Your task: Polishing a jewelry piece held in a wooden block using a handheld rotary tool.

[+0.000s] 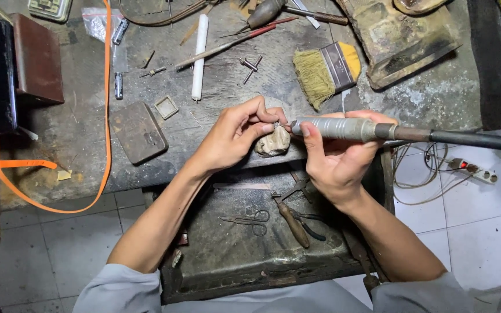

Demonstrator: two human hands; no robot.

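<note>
At table edge, on a pale worn peg [273, 142]: tiny metal piece [276, 124], pinched in left hand [233, 139] fingertips. Right hand [337, 159] grips grey ribbed rotary handpiece [337, 128], tip touching the piece. Judgement: brace both hands on peg, light pressure. Beyond peg: bristly yellow brush [326, 71], smooth white rod [199, 55]. Below peg: dull tray with scissors [247, 220], pliers [294, 214].

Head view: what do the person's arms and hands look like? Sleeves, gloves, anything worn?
Both hands are bare: no gloves, and no rings or watch visible on the left hand or right hand. Forearms are uncovered to the elbows. Pale grey-blue sleeves sit pushed up at the bottom edge of the frame.
</note>
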